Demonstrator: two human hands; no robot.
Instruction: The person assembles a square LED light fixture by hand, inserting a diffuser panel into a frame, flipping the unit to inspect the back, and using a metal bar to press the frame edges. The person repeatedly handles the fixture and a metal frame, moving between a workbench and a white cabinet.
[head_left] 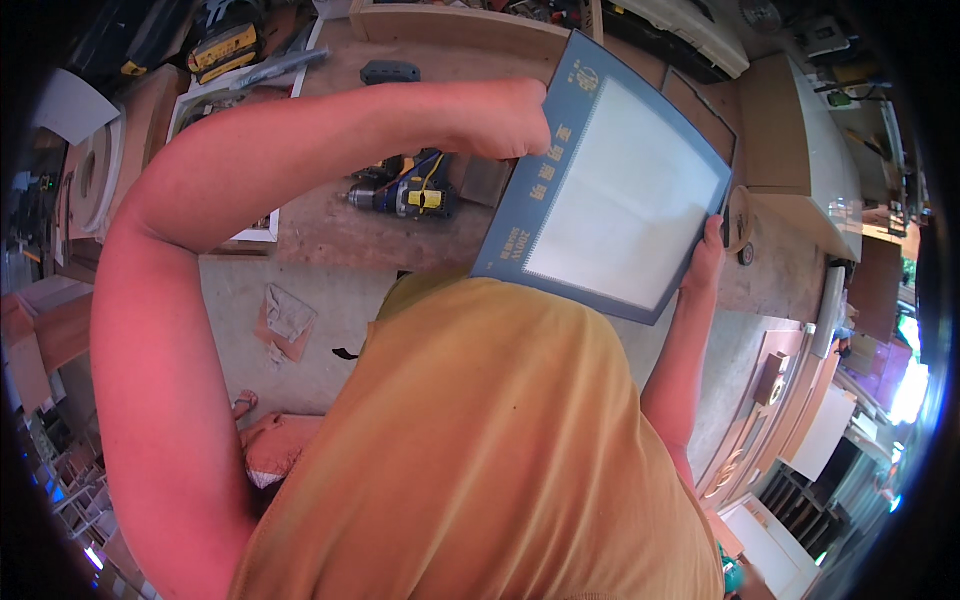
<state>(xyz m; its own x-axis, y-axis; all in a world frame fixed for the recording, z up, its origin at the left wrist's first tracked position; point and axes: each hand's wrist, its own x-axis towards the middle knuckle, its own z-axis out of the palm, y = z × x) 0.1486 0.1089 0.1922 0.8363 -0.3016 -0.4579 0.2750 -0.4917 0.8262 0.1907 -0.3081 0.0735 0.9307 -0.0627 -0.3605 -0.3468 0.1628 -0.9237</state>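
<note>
A flat rectangular panel [625, 190] with a blue-grey border, gold printing and a whitish middle is held tilted in front of my body, above the workbench. My left hand [512, 118] is closed at its far left edge, with the fingers curled out of sight. On the opposite side, my right hand [706, 250] grips the right edge, its thumb showing and the other fingers hidden behind the panel. The near edge rests close against my shirt. Left of the panel, a yellow and black cordless drill [410, 195] lies on the bench beneath my left forearm.
On the workbench [330, 225] lies a dark oblong object [390, 71]. A wooden tray [470, 30] of tools sits at the back, and a yellow power tool [225, 50] at the far left. A cardboard box [775, 130] and a small roll [746, 256] are on the right.
</note>
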